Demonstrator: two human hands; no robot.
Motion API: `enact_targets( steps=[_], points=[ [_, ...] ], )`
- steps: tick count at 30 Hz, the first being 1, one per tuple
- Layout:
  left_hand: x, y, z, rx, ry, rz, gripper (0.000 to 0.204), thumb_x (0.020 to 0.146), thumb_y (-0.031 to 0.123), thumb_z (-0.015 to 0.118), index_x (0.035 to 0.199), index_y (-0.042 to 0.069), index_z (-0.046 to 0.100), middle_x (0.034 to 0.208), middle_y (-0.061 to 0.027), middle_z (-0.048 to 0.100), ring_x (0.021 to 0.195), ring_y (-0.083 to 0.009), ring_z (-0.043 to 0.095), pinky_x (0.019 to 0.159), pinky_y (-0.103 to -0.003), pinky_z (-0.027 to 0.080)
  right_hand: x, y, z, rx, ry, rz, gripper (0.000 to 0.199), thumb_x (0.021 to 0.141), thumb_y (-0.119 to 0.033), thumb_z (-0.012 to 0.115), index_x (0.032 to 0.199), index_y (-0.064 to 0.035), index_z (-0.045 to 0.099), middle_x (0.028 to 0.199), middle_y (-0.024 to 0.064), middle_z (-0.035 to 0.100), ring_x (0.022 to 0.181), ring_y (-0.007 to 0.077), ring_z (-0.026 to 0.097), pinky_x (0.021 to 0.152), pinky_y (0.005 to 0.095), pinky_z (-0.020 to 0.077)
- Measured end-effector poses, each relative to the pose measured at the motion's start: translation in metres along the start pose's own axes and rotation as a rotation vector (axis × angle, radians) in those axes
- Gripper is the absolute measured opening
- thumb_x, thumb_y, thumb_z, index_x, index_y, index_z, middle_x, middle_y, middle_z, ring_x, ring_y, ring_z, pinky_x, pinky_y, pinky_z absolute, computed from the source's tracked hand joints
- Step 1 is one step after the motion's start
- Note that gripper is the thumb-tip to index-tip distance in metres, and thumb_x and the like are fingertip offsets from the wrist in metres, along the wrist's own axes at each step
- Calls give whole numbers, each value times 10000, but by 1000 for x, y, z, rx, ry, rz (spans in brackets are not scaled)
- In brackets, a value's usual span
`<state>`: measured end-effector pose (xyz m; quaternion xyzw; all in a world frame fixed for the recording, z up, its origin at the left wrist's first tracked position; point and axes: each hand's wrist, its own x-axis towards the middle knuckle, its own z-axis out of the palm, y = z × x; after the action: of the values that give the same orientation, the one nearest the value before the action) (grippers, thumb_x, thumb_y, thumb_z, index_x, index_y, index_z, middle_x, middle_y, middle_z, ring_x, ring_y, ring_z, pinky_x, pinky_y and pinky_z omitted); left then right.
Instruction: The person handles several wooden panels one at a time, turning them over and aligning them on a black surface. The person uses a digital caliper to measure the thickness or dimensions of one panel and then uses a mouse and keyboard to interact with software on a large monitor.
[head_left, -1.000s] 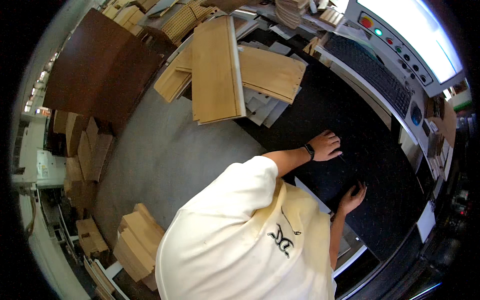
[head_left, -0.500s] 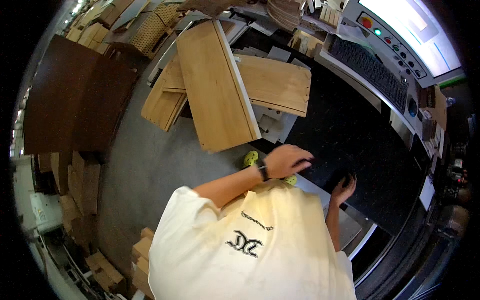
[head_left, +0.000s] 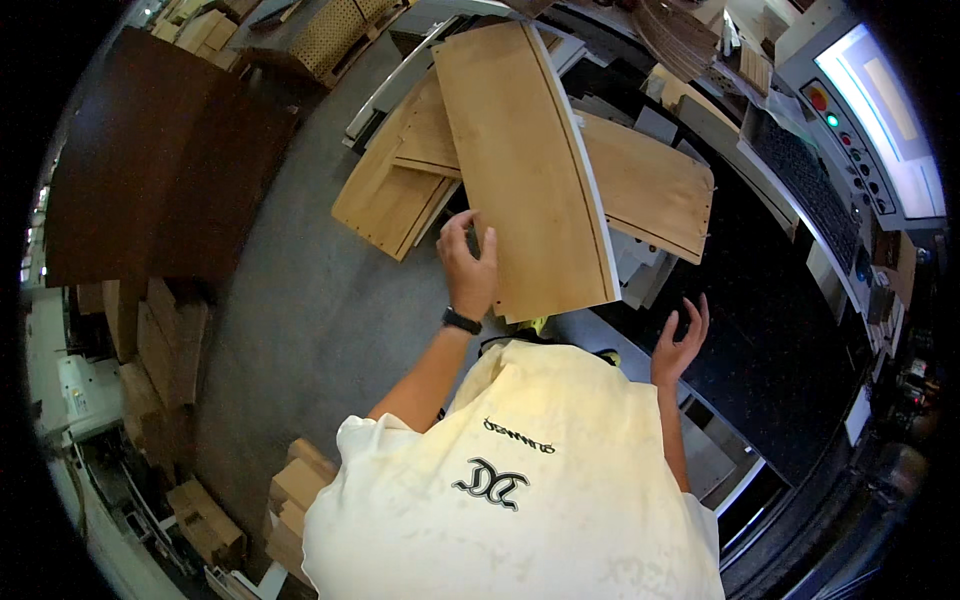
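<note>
A long light-wood panel (head_left: pixel 525 170) with a white edge and a dark groove along its right side lies on top of other panels in front of me. My left hand (head_left: pixel 468 265), with a dark band on its wrist, is at the panel's near left edge, fingers apart. Whether it touches the edge, I cannot tell. To the right, my right hand (head_left: pixel 680 342) hangs over the black surface (head_left: pixel 760 340) with fingers spread and nothing in them. Beneath the long panel, one wooden panel (head_left: pixel 650 190) sticks out to the right and another (head_left: pixel 395 190) to the left.
On the right stand a keyboard (head_left: pixel 800 175), a control panel with buttons (head_left: pixel 850 150) and a lit screen (head_left: pixel 880 110). A big dark brown board stack (head_left: pixel 150 170) is at the left. Wooden blocks (head_left: pixel 300 485) sit near my left side, on the grey floor (head_left: pixel 300 300).
My left hand has swung from in front of my body, left and forward to the panel's edge. My right hand has risen slightly and its fingers point forward. The view has shifted.
</note>
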<state>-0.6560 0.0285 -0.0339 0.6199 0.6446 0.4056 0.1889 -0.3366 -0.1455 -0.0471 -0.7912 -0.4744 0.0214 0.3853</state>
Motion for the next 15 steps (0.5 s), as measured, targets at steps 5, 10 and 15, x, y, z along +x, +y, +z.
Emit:
enact_targets(
  steps=[5, 10, 15],
  points=[
    [8, -31, -4, -488, -222, -424, 469, 990, 285, 746, 1333, 3, 595, 1210, -112, 694, 1107, -208, 650, 955, -373, 528, 15, -59, 25, 118, -161, -131, 336, 998, -94, 673, 1329, -59, 625, 1585, 179, 466, 1454, 380, 452, 1188, 464, 368],
    [8, -5, -18, -465, -321, -485, 434, 969, 256, 778, 1273, -22, 641, 1147, -108, 731, 1036, -201, 675, 922, -357, 548, 28, -97, 52, 64, -385, -209, 634, 976, -149, 704, 1540, -26, 443, 1648, 234, 338, 1508, 436, 351, 1230, 502, 317],
    [5, -24, -7, -522, -339, -549, 400, 996, 239, 743, 1245, -43, 607, 1157, -126, 718, 1038, -200, 673, 926, -349, 546, 25, -95, 68, 102, -501, -168, 753, 945, -200, 752, 1583, -26, 393, 1663, 268, 286, 1520, 458, 320, 1240, 500, 303]
  ],
)
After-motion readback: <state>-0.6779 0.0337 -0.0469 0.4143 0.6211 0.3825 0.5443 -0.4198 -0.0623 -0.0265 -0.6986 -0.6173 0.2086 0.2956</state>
